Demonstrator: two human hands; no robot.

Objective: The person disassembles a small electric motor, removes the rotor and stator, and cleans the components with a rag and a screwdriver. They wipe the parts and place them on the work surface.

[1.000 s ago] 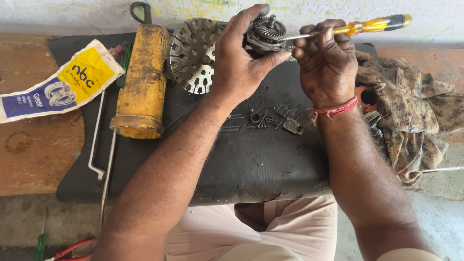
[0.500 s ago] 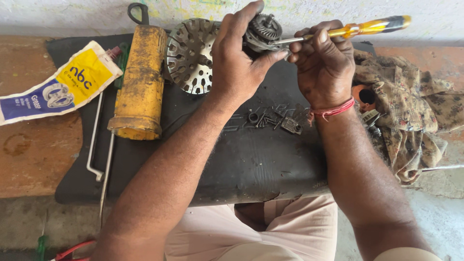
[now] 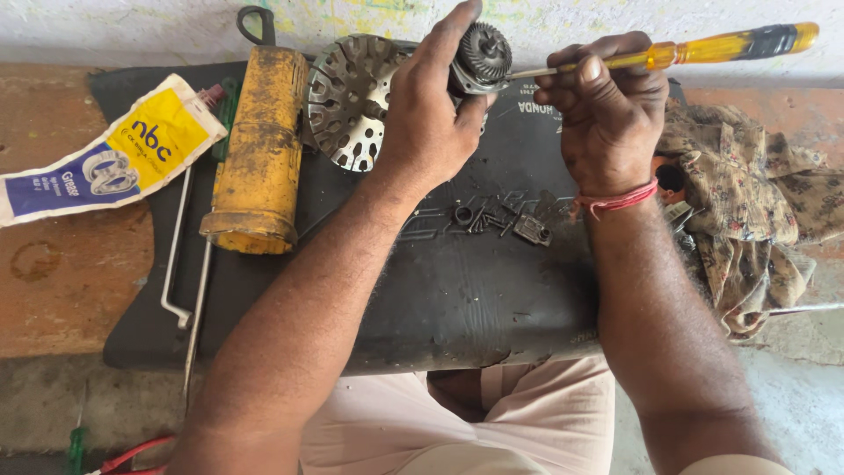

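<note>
**Screwdriver tip on a hand-held geared part: slip risk and crowded mat**

At far left a blue, yellow and white soft tube (image 3: 105, 154) lies on the worn reddish bench top (image 3: 61, 290), its cap just over the edge of the black rubber mat (image 3: 457, 299). Beside it a bent thin metal rod (image 3: 176, 255) runs down the mat's left margin, next to a dirty yellow cylindrical canister (image 3: 259, 149) and a perforated round metal disc (image 3: 352, 101).

The left hand (image 3: 426, 123) is closed around a small dark ribbed geared metal part (image 3: 479, 60), held up above the mat's far edge, near the wall. The right hand (image 3: 607, 114) is wrapped tightly round the shaft and handle base of a yellow-handled screwdriver (image 3: 703, 51), whose tip meets that part.

Judged from this, the tip could skid off the greasy-looking part and jab the left fingers, since nothing braces the piece but the palm. Loose small screws and rings (image 3: 492, 222) lie just beneath both wrists; a dropped forearm could scatter them.

Free room is mainly the bare mat front. To the right, a crumpled patterned cloth rag (image 3: 756, 202) crowds the right wrist.
</note>
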